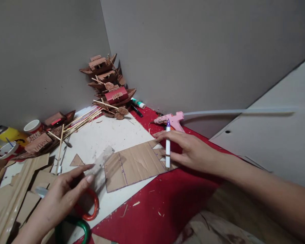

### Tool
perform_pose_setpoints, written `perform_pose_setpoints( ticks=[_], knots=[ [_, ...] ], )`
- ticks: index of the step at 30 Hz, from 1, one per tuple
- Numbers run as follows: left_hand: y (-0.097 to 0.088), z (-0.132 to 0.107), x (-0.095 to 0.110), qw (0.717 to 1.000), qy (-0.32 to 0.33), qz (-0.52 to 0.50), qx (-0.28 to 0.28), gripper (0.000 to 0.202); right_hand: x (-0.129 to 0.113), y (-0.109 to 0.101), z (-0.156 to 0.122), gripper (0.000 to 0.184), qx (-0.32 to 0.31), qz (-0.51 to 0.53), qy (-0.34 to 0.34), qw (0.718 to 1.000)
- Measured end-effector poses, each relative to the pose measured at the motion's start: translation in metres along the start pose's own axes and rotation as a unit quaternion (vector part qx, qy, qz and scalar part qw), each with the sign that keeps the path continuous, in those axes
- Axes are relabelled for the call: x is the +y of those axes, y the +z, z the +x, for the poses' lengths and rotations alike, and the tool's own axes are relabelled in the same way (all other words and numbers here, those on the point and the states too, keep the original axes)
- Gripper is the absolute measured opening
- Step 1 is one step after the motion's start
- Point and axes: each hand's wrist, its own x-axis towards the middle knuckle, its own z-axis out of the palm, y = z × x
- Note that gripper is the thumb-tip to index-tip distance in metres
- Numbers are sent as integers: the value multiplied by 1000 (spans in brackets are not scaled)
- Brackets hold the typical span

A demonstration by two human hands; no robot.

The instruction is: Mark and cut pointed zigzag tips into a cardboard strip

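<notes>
The right hand (190, 149) pressed spread fingers on the flat brown cardboard sheet (134, 164), a white purple-capped marker (167, 149) clamped between them. The left hand (63, 193) pinched a clear plastic ruler (101, 162) beyond its fingertips. Purple lines were drawn; the sheet lay uncut.

No legible text, brand or number anywhere.
- Red block (116, 95) on model boat (129, 94), far beyond left hand (66, 193): pale marks on face, too small to read.
- Yellow can (11, 135), far left of left hand: black mark, illegible.
- Clear ruler (101, 162) pinched by left hand: scale blurred.
- Cardboard sheet (134, 164) between hands: purple ruled lines only.
- Pen (167, 149) held in right hand (193, 152): barrel print unreadable.
</notes>
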Motion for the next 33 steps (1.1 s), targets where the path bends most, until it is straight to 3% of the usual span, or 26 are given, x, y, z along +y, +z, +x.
perform_pose_setpoints(
  ticks=[6, 11, 18, 21, 24, 30, 33],
  knots=[
    [21, -9, 28, 975, 102, 165, -110, 36, -14, 7, 15, 32, -25, 58, -20, 998],
    [32, 2, 35, 960, 83, 223, -145, 25, -18, 27, 23, 33, -87, 120, -60, 987],
    [23, 27, 22, 949, 156, 220, -161, 21, -16, 34, 23, 42, -129, 116, -59, 983],
    [18, 32, 16, 952, 174, 197, -154, 18, -12, 29, 22, 61, -160, 78, -53, 983],
    [12, 28, 7, 960, 164, 173, -150, 16, -7, 25, 23, 77, -200, 50, -46, 977],
    [6, 7, -12, 963, 129, 147, -186, 18, 1, 17, 34, 70, -241, 67, -67, 966],
    [7, 3, -16, 962, 146, 144, -179, 13, -1, 14, 39, 71, -267, 52, -79, 959]
  ],
)
